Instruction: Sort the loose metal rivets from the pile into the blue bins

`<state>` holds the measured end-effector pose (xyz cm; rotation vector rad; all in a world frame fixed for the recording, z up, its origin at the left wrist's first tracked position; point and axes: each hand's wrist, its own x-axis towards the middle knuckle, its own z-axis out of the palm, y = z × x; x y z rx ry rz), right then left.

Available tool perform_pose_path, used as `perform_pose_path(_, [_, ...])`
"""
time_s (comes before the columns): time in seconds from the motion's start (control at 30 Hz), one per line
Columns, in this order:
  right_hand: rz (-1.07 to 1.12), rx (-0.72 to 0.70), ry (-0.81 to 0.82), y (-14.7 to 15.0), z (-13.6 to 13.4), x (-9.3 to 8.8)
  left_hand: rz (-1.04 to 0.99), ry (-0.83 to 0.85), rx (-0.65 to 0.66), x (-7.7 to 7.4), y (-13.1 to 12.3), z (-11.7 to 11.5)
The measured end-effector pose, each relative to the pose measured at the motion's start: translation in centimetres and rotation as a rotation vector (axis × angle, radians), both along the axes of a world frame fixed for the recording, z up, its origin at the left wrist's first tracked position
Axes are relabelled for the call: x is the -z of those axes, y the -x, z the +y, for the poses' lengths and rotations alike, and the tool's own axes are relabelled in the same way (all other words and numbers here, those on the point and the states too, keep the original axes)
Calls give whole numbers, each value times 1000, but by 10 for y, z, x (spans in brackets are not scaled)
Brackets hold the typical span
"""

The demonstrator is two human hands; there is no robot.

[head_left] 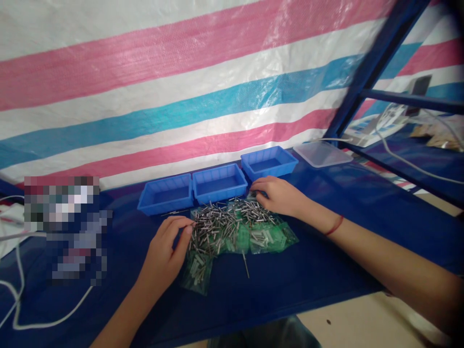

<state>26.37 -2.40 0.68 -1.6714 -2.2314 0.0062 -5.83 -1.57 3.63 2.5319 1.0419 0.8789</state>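
Observation:
A heap of short silvery metal pins (213, 220) lies on green-tinted clear plastic bags (239, 239) in the middle of the blue table. My left hand (165, 249) is at the heap's left edge, thumb and index finger pinched close together; whatever is between the tips is too small to make out. At the heap's upper right, my right hand (279, 195) has its fingers curled down, the tips partly hidden. Smaller bags of pins lie at the front, one bag (197, 271) at lower left and another bag (268, 238) at right.
Behind the heap stand three blue plastic trays: a left tray (166, 193), a middle tray (219, 182) and a right tray (268, 162). A translucent lid (322, 153) lies farther right. One longer pin (246, 266) sits in front. White cables (54, 326) run along the left.

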Motion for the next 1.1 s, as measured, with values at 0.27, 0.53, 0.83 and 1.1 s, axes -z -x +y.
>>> perform_pose_path(0.27, [-7, -100, 59, -5, 22, 13, -15, 68, -5, 1, -1, 2])
perform_pose_path(0.53, [-67, -145, 113, -7, 19, -1, -14, 92, 8, 3, -1, 2])
perform_pose_path(0.83, [-172, -127, 78, -10, 23, -6, -14, 110, 19, 3, 2, 2])
perform_pose_path(1.1, [-302, -121, 42, -7, 17, -9, 63, 123, -17, 9, 3, 0])
